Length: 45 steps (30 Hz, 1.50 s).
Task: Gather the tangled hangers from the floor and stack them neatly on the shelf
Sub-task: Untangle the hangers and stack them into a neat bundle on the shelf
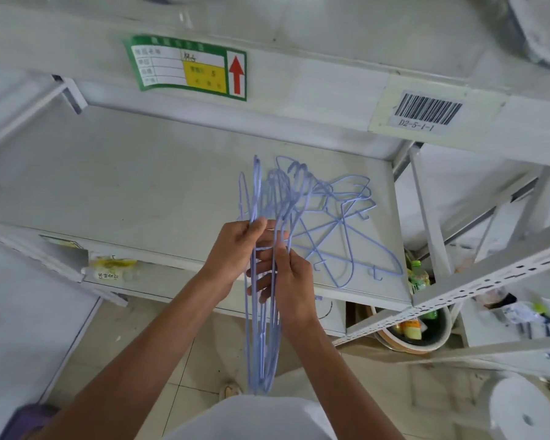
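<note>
A bundle of several light-blue wire hangers (262,350) hangs upright in front of the white shelf (124,185), hooks up over the shelf board and bottoms down near the floor. My left hand (235,249) grips the bundle from the left near its necks. My right hand (286,281) holds the same bundle from the right, its fingers curled round the wires just below. More blue hangers (340,230) lie loosely crossed on the right part of the shelf, touching the held bundle's hooks.
An upper shelf beam carries a green label (188,68) and a barcode tag (426,111). A bin with bottles (413,331) stands under the shelf at the right, next to a slotted upright (489,281). Tiled floor (178,360) lies below.
</note>
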Each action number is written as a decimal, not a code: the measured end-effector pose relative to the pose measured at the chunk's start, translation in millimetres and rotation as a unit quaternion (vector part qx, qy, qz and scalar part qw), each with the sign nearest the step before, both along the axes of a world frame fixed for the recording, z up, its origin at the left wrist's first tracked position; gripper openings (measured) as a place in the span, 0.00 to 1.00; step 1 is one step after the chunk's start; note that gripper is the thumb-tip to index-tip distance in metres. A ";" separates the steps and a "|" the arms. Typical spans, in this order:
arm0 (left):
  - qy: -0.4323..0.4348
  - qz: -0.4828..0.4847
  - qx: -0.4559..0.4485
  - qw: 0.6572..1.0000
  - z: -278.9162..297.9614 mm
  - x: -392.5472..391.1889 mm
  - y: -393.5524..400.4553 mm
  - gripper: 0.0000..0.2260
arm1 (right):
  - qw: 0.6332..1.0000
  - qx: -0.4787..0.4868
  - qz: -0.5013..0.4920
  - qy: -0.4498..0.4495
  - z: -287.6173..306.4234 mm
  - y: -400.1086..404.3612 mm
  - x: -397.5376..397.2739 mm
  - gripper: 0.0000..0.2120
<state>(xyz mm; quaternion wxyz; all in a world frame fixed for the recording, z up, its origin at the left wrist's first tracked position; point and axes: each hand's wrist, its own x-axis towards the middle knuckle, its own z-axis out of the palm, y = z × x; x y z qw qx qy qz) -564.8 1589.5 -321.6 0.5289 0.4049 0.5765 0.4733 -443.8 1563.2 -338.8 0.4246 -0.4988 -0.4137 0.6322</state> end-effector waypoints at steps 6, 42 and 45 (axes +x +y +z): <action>-0.024 -0.044 -0.031 0.998 -9.6 -1.6 -12.9 0.13 | 0.996 0.030 0.047 -0.071 0.1 -7.5 0.8 0.20; 0.092 -0.070 0.035 0.993 -5.8 -10.0 -20.3 0.24 | 0.993 0.080 0.012 -0.088 6.8 -12.2 -2.1 0.13; 0.166 -0.043 0.055 0.984 -3.5 -10.6 -18.0 0.23 | 0.993 0.076 0.016 -0.084 11.0 -11.9 -0.9 0.14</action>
